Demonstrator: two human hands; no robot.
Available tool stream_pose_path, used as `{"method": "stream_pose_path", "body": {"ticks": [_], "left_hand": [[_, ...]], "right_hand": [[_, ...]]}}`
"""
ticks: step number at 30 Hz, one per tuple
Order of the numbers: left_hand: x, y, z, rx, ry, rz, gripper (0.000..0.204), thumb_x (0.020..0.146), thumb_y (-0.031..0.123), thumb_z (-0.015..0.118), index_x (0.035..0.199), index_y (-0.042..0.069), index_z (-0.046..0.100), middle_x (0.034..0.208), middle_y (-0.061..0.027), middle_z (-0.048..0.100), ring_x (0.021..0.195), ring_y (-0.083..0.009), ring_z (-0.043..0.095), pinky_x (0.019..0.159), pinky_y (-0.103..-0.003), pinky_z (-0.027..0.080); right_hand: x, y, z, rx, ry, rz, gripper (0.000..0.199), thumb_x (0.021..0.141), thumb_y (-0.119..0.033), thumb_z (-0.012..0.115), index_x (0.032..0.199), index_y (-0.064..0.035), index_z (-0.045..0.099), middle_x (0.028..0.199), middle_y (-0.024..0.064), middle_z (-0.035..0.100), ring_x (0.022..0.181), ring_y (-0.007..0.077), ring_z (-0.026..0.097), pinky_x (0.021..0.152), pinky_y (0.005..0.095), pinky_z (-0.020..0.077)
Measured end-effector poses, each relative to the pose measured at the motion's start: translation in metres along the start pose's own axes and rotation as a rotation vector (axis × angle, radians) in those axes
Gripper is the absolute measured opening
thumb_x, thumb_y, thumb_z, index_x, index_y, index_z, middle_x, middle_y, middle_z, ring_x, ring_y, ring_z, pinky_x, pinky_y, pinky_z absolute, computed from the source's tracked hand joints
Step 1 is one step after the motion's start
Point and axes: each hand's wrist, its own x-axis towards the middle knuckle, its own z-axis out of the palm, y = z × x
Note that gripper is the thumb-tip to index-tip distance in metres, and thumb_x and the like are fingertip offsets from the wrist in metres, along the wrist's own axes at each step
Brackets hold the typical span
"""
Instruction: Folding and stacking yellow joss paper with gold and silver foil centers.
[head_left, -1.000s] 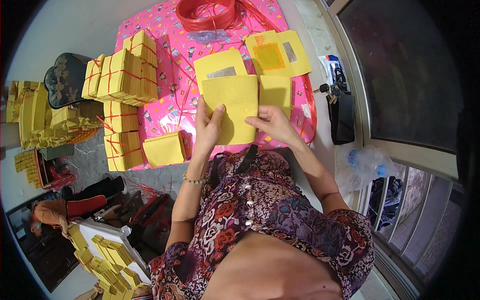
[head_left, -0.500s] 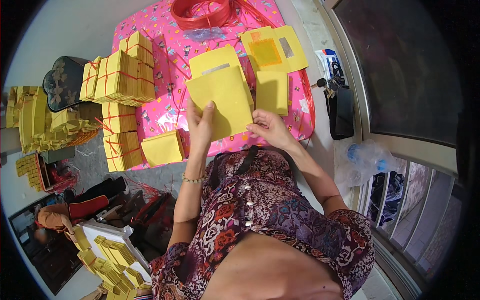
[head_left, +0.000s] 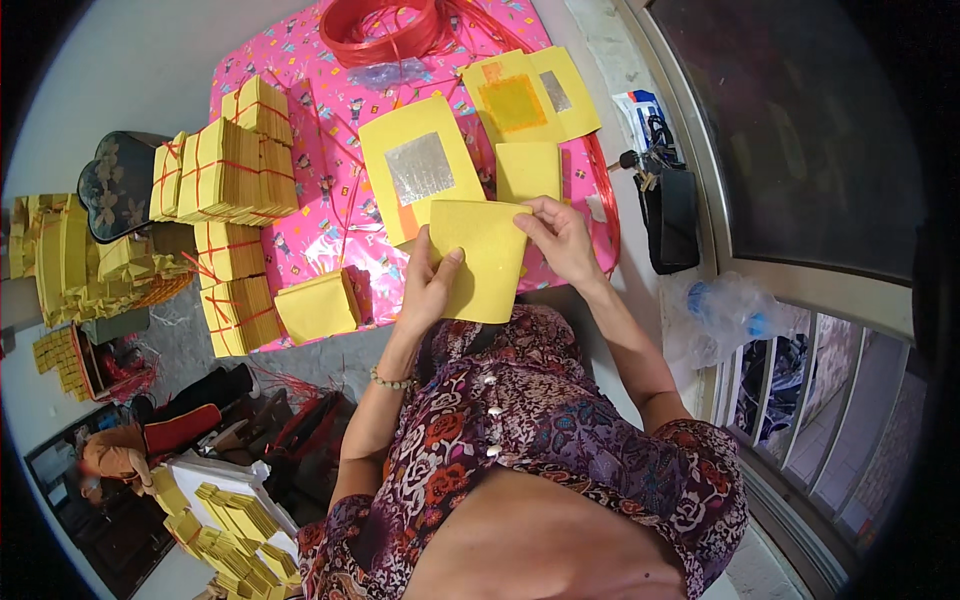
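Observation:
My left hand (head_left: 430,288) and my right hand (head_left: 562,240) hold a yellow paper sheet (head_left: 478,275) above the table's front edge. The left thumb lies on its face with the fingers behind, and the right fingers pinch its upper right corner. It looks folded over. Just beyond it lies a yellow sheet with a silver square (head_left: 420,168), its lower end partly covered by the held paper. To the right are a folded yellow paper (head_left: 527,170) and a sheet with an orange-edged patch (head_left: 512,103). A small pile of folded yellow papers (head_left: 315,308) lies left of my left hand.
Bundles of yellow paper (head_left: 222,170) tied with red strips stand on the left of the pink patterned table (head_left: 325,130). A red strap coil (head_left: 380,35) is at the back. A phone (head_left: 679,218) and keys (head_left: 643,187) lie right. Lower left, another person (head_left: 115,455) is beside more yellow papers.
Both hands have brought the held paper nearer my body, and it now looks smaller and folded. The silver square on the sheet behind is uncovered. My right hand has risen to the paper's top corner.

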Motion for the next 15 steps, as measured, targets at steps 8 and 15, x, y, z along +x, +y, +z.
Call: {"method": "stream_pose_path", "body": {"ticks": [8,15], "left_hand": [[0.006,0.005,0.018,-0.126,0.023,-0.095,0.04,0.093,0.004,0.052,0.129,-0.002,0.038,0.119,-0.0123,0.055,0.108,-0.0174,0.054,0.091,-0.029,0.043],[0.028,-0.005,0.024,-0.05,0.033,-0.017,0.038,0.092,0.006,0.053,0.127,0.001,0.039,0.115,-0.0117,0.056,0.105,-0.0166,0.054,0.089,-0.029,0.044]], "right_hand": [[-0.024,0.019,-0.006,0.083,0.056,0.135,0.014,0.093,-0.013,0.057,0.089,0.0005,0.058,0.084,0.0004,0.063,0.076,0.0043,0.056,0.065,0.0195,0.0467],[-0.024,0.028,-0.007,0.113,0.092,0.099,0.012,0.092,-0.008,0.055,0.1,0.0012,0.056,0.092,0.0019,0.063,0.086,0.007,0.056,0.08,0.0236,0.0457]]}}
